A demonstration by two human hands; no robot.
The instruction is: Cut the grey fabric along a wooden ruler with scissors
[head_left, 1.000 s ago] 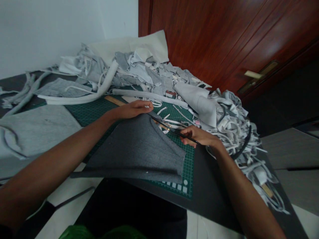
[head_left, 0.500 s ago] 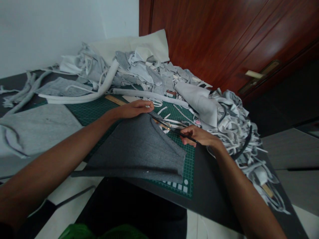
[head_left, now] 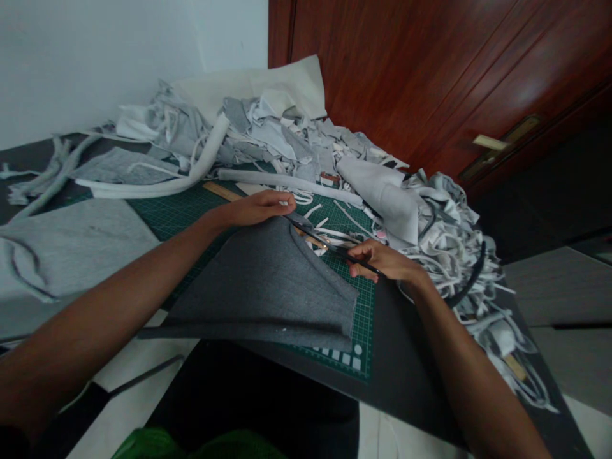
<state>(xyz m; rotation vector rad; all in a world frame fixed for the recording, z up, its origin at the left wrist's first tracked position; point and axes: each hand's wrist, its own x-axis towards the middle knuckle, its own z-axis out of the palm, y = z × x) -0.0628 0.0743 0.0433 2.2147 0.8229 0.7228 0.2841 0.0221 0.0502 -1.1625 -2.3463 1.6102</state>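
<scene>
Dark grey fabric [head_left: 268, 280] lies over the green cutting mat [head_left: 364, 319] and hangs past the table's near edge. My left hand [head_left: 270, 205] pinches its far corner with closed fingers. Dark-handled scissors [head_left: 329, 245] are in my right hand [head_left: 370, 258], fingers wrapped round the handles. Their blades point left along the fabric's upper right edge, with the tips close to my left fingertips. Whether the blades are parted is too small to tell.
Heaped grey and white scraps [head_left: 444, 248] line the table's back and right side. Light grey fabric [head_left: 76, 245] lies at the left, and a wooden ruler [head_left: 220, 191] is partly under my left hand. Behind stands a brown door [head_left: 406, 76].
</scene>
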